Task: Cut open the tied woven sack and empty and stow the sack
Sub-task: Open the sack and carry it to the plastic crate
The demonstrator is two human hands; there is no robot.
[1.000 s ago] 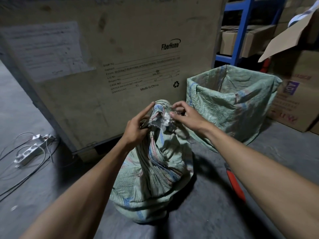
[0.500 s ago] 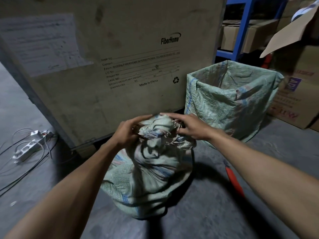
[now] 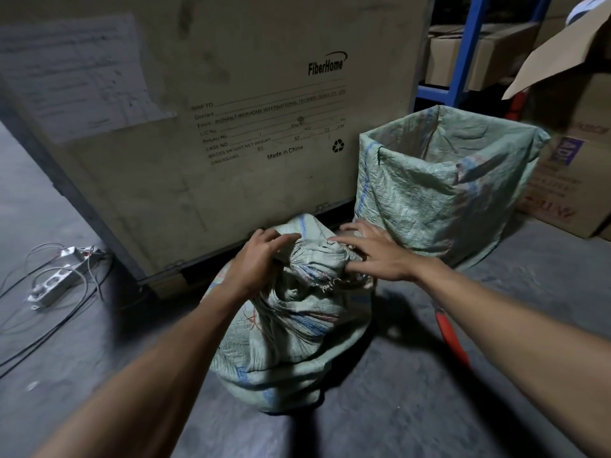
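A pale green woven sack [image 3: 291, 345] with blue and red stripes stands on the concrete floor in front of me. Its bunched mouth [image 3: 314, 259] is loose, frayed at the edge and slumped low. My left hand [image 3: 256, 259] grips the left side of the mouth, fingers curled into the fabric. My right hand [image 3: 373, 256] rests on the right side with fingers spread over the folds. A red-handled tool [image 3: 451, 335] lies on the floor to the right, partly hidden by my right forearm.
A second woven sack [image 3: 439, 190] stands open and upright at the right rear. A big FiberHome crate [image 3: 205, 110] stands close behind. Cardboard boxes [image 3: 568, 180] and a blue rack [image 3: 463, 54] are at the right. Power strips [image 3: 56, 279] and cables lie on the floor at left.
The sack's neck stood tall and bunched a second ago; it has come loose and dropped lower. Both hands have followed it down and spread over the mouth.
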